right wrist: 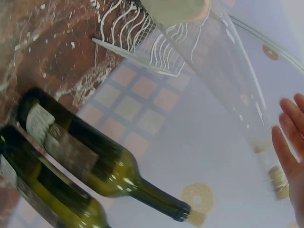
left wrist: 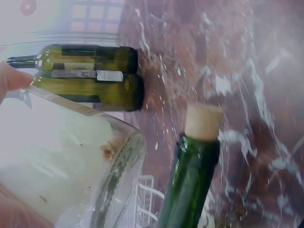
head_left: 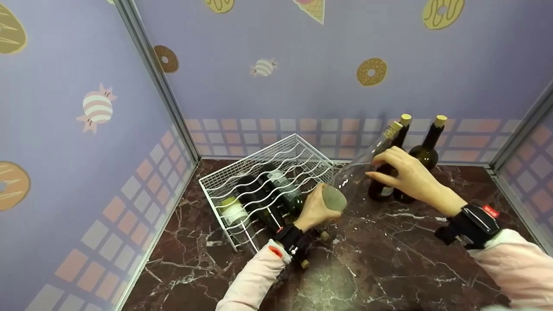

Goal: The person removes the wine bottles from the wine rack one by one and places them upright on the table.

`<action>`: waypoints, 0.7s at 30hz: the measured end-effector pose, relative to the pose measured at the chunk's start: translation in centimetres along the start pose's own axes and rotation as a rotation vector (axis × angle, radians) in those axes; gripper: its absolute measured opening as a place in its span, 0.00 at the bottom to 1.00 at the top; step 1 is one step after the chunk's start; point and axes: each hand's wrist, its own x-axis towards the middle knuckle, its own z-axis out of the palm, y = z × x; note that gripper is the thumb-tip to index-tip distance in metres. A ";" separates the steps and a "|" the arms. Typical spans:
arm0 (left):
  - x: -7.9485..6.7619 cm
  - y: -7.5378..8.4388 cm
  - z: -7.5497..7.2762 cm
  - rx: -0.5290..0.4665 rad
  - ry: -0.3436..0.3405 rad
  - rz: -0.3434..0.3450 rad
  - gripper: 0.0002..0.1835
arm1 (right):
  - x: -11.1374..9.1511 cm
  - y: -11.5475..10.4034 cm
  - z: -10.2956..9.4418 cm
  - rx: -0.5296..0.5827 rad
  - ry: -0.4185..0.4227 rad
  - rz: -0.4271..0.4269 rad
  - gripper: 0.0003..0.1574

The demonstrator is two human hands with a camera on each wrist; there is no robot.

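My left hand (head_left: 317, 209) grips a clear glass wine bottle (head_left: 356, 175) around its lower part, beside a pale label (head_left: 335, 198). The bottle is tilted, its base toward me and its corked neck (head_left: 391, 131) pointing up and to the right. Close to the bottle's upper part is my right hand (head_left: 408, 175), thumb and fingers spread apart; the right wrist view shows its fingers (right wrist: 284, 147) beside the neck without curling round it. Behind that hand, two dark green corked bottles (head_left: 425, 155) stand upright.
A white wire rack (head_left: 248, 157) with wavy bars stands left of centre. Several bottles lie in it, including dark ones (head_left: 283, 185) and one with a pale label (head_left: 233, 211). Corked necks (left wrist: 190, 180) stick out toward me. Patterned walls (head_left: 302, 86) enclose the dark marble surface (head_left: 389, 259).
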 end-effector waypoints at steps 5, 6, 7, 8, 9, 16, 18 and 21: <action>-0.2 0.3 0.3 -0.051 -0.011 -0.089 0.44 | -1.2 0.9 0.4 0.008 0.084 0.166 0.11; -0.2 0.4 0.4 -0.060 -0.015 -0.103 0.44 | -1.4 1.1 0.4 0.012 0.093 0.219 0.10; -0.3 0.4 0.5 -0.067 -0.019 -0.117 0.44 | -1.6 1.4 0.5 0.018 0.101 0.272 0.10; -0.4 0.4 0.6 -0.077 -0.022 -0.122 0.44 | -1.7 1.6 0.6 0.031 0.104 0.325 0.10; -0.5 0.4 0.7 -0.083 -0.023 -0.129 0.43 | -1.9 1.8 0.7 0.049 0.105 0.376 0.11; -1.0 0.9 1.3 -0.091 -0.022 -0.146 0.40 | -2.2 2.7 1.1 0.179 0.085 0.588 0.16; -1.1 1.2 1.3 -0.092 -0.021 -0.138 0.40 | -2.0 2.9 1.3 0.230 0.065 0.628 0.17; -1.3 1.7 1.3 -0.123 -0.023 -0.135 0.40 | -1.6 3.0 1.6 0.331 0.053 0.667 0.19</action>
